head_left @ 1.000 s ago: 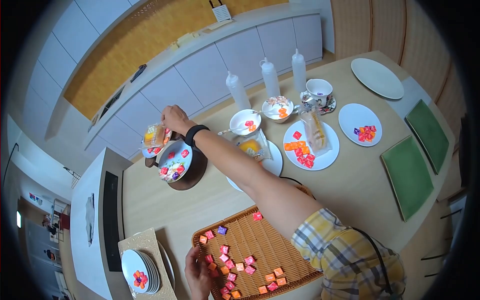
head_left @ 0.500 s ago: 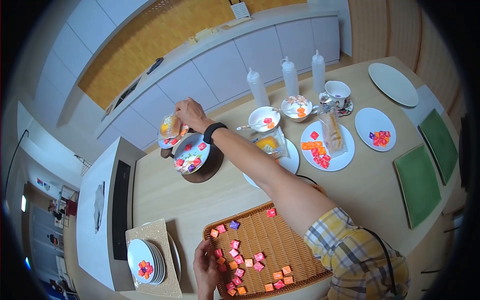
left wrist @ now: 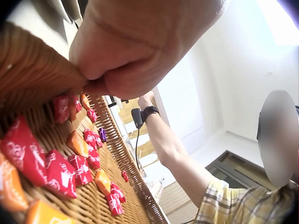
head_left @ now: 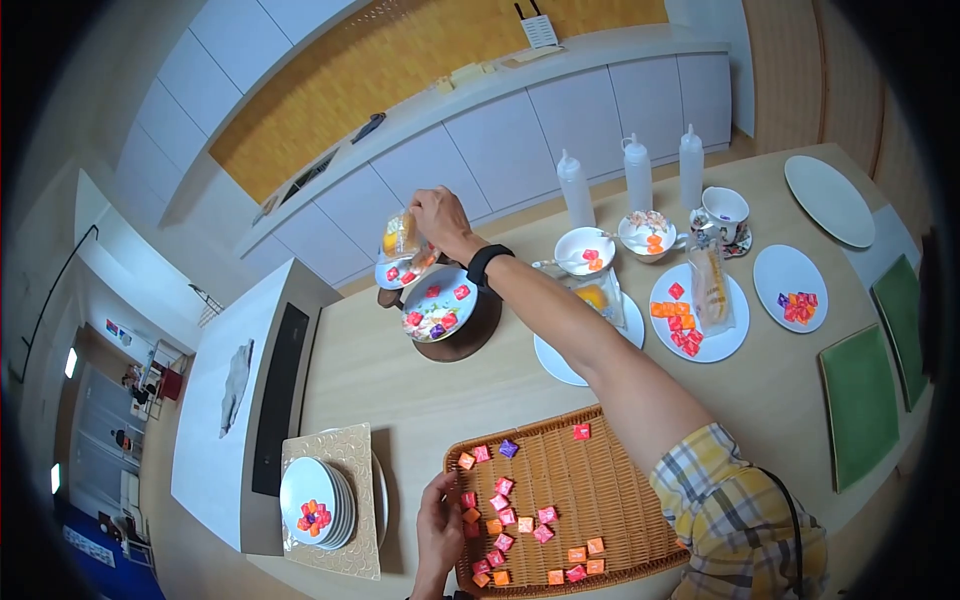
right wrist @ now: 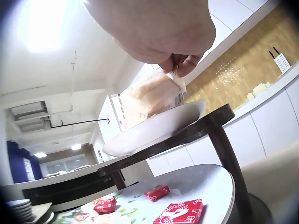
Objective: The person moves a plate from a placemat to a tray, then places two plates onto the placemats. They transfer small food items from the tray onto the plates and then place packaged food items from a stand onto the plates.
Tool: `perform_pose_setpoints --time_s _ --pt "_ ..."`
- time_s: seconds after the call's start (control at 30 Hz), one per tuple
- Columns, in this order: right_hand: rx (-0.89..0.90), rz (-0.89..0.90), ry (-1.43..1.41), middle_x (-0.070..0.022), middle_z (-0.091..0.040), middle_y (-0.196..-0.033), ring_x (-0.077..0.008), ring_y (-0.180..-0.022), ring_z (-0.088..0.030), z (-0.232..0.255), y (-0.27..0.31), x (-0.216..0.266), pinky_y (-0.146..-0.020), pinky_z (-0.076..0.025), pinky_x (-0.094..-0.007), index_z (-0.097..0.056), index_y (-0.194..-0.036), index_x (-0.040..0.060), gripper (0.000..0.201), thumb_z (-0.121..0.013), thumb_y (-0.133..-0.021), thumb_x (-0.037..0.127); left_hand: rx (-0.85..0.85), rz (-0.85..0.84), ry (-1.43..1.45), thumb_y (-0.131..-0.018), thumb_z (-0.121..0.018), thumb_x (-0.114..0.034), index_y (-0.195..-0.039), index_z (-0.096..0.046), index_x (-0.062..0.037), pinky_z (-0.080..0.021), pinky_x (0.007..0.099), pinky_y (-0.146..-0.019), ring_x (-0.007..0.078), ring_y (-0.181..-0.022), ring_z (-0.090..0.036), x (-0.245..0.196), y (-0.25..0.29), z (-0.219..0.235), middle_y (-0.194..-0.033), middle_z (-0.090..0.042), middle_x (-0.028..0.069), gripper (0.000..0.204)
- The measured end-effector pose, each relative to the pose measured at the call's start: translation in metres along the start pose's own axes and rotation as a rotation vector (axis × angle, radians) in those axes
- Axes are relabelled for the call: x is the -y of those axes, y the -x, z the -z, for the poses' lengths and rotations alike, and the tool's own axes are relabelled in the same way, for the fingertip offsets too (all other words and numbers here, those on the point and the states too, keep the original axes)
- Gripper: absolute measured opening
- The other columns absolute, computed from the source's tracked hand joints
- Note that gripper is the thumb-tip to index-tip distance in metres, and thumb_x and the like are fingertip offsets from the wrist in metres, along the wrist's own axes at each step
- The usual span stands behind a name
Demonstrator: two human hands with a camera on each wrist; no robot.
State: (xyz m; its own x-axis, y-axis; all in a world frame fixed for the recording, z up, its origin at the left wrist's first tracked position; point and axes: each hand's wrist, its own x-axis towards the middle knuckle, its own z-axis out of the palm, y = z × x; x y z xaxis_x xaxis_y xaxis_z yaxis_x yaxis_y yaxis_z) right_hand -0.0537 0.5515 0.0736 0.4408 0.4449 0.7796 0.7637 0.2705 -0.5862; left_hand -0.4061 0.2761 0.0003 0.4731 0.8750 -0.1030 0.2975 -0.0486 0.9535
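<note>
My right hand (head_left: 440,215) pinches the top of a clear-wrapped bread roll (head_left: 400,234) with a yellow middle. The roll hangs close over the upper plate (right wrist: 154,129) of a dark two-level stand (right wrist: 219,117), where red-wrapped candies also lie. Below it, a floral plate (head_left: 446,279) carries several red candies and a purple one. My left hand (head_left: 440,525) grips the left rim of a brown wicker basket (head_left: 610,490), its fingers curled over the edge. Red, orange and purple wrapped candies (left wrist: 60,175) are scattered inside the basket.
Squeeze bottles (head_left: 637,170), candy bowls (head_left: 580,245) and a teacup (head_left: 724,206) stand at the back. A plate (head_left: 735,340) holds a wrapped sandwich and candies. Green square plates (head_left: 858,400) lie right; stacked plates (head_left: 305,480) sit left beside a white unit (head_left: 220,430).
The whole head view has swung, so everything sits farther right. The wrapped roll appears slightly higher over the upper plate, still in my right hand. My left hand stays at the basket rim.
</note>
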Motion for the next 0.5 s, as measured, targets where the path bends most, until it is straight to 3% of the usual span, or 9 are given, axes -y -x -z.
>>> perform_pose_setpoints --time_s 0.13,0.3,0.33,0.37,0.43,0.5 --pt "-0.03 0.002 -0.011 -0.0174 -0.064 -0.079 -0.0357 -0.081 -0.059 0.01 -0.005 0.014 -0.075 -0.048 -0.0429 -0.064 -0.075 0.0016 0.014 -0.057 -0.079 0.014 0.031 -0.022 -0.048 -0.087 -0.034 0.015 -0.127 -0.042 -0.0012 -0.047 0.0273 -0.088 0.0181 -0.108 -0.053 0.017 -0.004 0.005 -0.125 -0.047 0.0127 0.045" --pt "-0.038 0.027 -0.115 -0.0193 -0.063 -0.076 -0.0379 -0.082 -0.058 0.045 -0.018 0.045 -0.076 -0.048 -0.0438 -0.065 -0.07 0.0026 0.017 -0.058 -0.074 0.018 -0.001 -0.157 -0.14 -0.085 -0.048 0.007 -0.124 -0.047 0.0005 -0.043 0.0307 -0.092 0.0197 -0.109 -0.052 0.045 -0.012 0.019 -0.122 -0.051 0.0133 0.04" --pt "-0.082 0.053 -0.03 -0.019 -0.063 -0.075 -0.0381 -0.082 -0.058 0.065 -0.026 0.035 -0.077 -0.048 -0.0447 -0.065 -0.072 0.0032 0.016 -0.058 -0.074 0.017 0.041 -0.179 -0.152 -0.084 -0.053 0.002 -0.123 -0.048 0.0011 -0.042 0.0312 -0.093 0.0198 -0.11 -0.052 0.034 -0.017 0.007 -0.121 -0.053 0.0131 0.039" --pt "-0.095 0.085 -0.048 -0.0184 -0.063 -0.073 -0.0377 -0.08 -0.058 0.065 -0.017 0.056 -0.076 -0.047 -0.0451 -0.065 -0.071 0.0038 0.014 -0.058 -0.073 0.016 -0.059 -0.288 -0.4 -0.085 -0.056 -0.003 -0.124 -0.047 0.0014 -0.041 0.0325 -0.095 0.0206 -0.112 -0.051 -0.006 -0.006 0.008 -0.122 -0.053 0.0141 0.04" --pt "-0.04 0.131 -0.052 -0.0159 -0.063 -0.07 -0.0337 -0.073 -0.059 0.108 -0.012 0.081 -0.073 -0.048 -0.0427 -0.063 -0.069 0.0022 0.013 -0.059 -0.073 0.013 -0.056 -0.318 -0.328 -0.086 -0.059 -0.008 -0.126 -0.046 0.0024 -0.041 0.0342 -0.096 0.0226 -0.114 -0.051 -0.03 -0.017 0.001 -0.124 -0.051 0.0162 0.044" --pt "0.013 0.149 -0.015 -0.0165 -0.064 -0.069 -0.0336 -0.07 -0.061 0.147 -0.002 0.102 -0.07 -0.049 -0.0407 -0.064 -0.069 0.0008 0.013 -0.059 -0.072 0.013 -0.01 -0.356 -0.073 -0.089 -0.059 -0.015 -0.127 -0.045 0.0033 -0.039 0.0358 -0.098 0.0249 -0.118 -0.049 -0.064 -0.029 -0.01 -0.126 -0.05 0.0186 0.044"
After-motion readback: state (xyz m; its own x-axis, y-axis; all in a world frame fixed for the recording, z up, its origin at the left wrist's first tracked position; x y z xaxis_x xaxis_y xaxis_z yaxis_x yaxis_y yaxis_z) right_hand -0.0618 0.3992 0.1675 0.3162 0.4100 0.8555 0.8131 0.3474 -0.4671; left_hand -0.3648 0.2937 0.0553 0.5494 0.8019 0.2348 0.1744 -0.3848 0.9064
